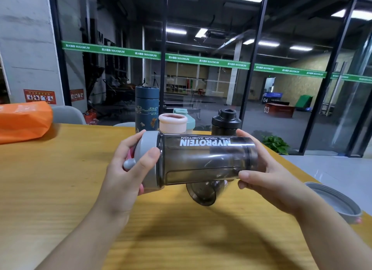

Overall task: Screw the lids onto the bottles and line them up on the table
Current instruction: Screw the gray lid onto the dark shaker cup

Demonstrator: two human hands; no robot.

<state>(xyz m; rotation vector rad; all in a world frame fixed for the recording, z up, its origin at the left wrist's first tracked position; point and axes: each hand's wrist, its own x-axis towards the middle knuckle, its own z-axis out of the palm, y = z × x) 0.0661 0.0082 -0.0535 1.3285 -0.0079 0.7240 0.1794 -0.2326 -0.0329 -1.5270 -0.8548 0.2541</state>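
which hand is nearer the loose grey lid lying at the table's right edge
Right. The right hand grips the base end of the smoky shaker bottle, up and left of the loose grey lid. The left hand holds the bottle's capped end, farther left.

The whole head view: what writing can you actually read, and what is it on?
"MYPROTEIN" and "FUEL YOUR AMBITION", upside down: smoky shaker bottle.
"MAXIMUM", repeated: green window strip; its Chinese characters are too small to read.
"03": red box.
"04": dark box.
Red wall signs: too small to read.
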